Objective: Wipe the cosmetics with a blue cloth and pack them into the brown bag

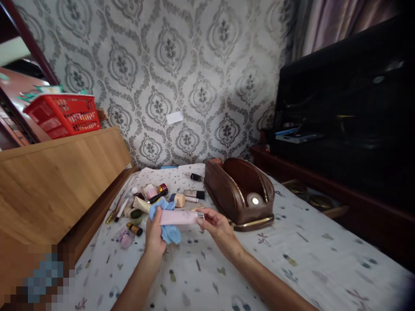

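1. Here's the pink tube [178, 217], lying nearly level between two hands, held above the patterned sheet [194, 285] and to the left of the brown bag [240, 194]
2. Left hand [154, 233] first: fingers closed around the tube's left end, thumb across the front, with the blue cloth [171, 235] bunched in the same grip
3. Over to the right hand [222, 229]: a narrow pinch, thumb and fingertips at the silver cap [200, 215]
4. Danger spot, I'd judge: that cloth could slide on the smooth tube if the left grip loosens, and the tube would drop onto the sheet
5. Another one: a hard squeeze in the middle with the cap loose might push some contents out onto cloth or sheet; whether the cap is tight, I cannot tell
6. Watch the left side too: a low sweep of the left hand could knock the small dark bottle [134, 229] or the green jar [136, 216], both lying near it
7. Now the count: two hands, one pink tube, one silver cap, one blue cloth, one brown bag with its top gaping
8. Around them, one green jar, one small dark bottle, one clear bottle with a black cap [194, 195], one red basket [65, 114] up on the wooden board [81, 160]; the heap of cosmetics overlaps too much for a sure total
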`<state>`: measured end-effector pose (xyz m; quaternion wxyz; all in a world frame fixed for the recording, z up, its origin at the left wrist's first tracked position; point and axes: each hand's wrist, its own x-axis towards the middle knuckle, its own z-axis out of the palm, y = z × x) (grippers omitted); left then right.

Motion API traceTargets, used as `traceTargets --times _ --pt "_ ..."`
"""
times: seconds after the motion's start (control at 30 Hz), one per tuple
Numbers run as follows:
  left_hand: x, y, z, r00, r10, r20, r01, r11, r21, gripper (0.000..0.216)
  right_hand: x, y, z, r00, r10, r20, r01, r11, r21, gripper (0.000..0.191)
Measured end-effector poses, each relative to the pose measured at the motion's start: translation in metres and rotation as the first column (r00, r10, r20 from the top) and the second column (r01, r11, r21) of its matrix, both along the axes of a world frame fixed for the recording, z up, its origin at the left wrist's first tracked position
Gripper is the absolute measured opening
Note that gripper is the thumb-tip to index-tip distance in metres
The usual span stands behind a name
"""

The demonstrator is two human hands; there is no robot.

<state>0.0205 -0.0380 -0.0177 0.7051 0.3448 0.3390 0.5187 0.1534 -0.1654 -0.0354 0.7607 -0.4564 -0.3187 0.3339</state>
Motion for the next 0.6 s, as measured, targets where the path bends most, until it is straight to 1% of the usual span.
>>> traceTargets --times 0.13,0.23,0.3,0.37,0.43,0.47,0.5,0.53,0.57,0.6 --pt "0.012 -0.006 0.004 1.0 -0.004 -0.031 0.006 0.999 0.046 0.052 0.002 -0.007 0.011 0.996 -0.077 0.038 0.076 0.996 0.041 0.054" --pt "0.025 -0.011 0.009 0.996 -0.044 -0.075 0.052 0.993 0.102 0.058 0.002 -0.018 0.024 0.988 -0.132 0.076 0.128 0.99 0.052 0.049" --pt "0.035 -0.014 0.013 0.991 -0.048 -0.126 0.062 0.992 0.11 0.058 0.004 -0.031 0.033 0.978 -0.171 0.119 0.165 0.985 0.057 0.045" --pt "0.046 -0.018 0.018 0.982 -0.047 -0.181 0.064 0.994 0.089 0.056 0.009 -0.047 0.042 0.952 -0.242 0.189 0.231 0.97 0.077 0.04" --pt "0.057 -0.022 0.023 0.971 -0.051 -0.233 0.07 0.995 0.076 0.053 0.018 -0.067 0.051 0.902 -0.335 0.272 0.317 0.942 0.109 0.035" --pt "0.064 -0.024 0.026 0.963 -0.041 -0.267 0.068 0.994 0.091 0.051 0.024 -0.078 0.055 0.871 -0.387 0.303 0.365 0.922 0.128 0.033" --pt "0.07 -0.027 0.029 0.951 -0.026 -0.307 0.07 0.989 0.132 0.048 0.031 -0.089 0.06 0.843 -0.43 0.324 0.406 0.903 0.141 0.032" --pt "0.077 -0.03 0.032 0.937 -0.017 -0.349 0.096 0.973 0.21 0.044 0.038 -0.1 0.064 0.81 -0.478 0.339 0.452 0.878 0.157 0.031" --pt "0.083 -0.033 0.035 0.92 -0.009 -0.393 0.148 0.934 0.325 0.039 0.046 -0.11 0.067 0.767 -0.539 0.35 0.51 0.841 0.178 0.029" --pt "0.09 -0.036 0.039 0.898 0.0 -0.439 0.225 0.859 0.46 0.036 0.054 -0.118 0.071 0.711 -0.601 0.365 0.571 0.796 0.199 0.028"
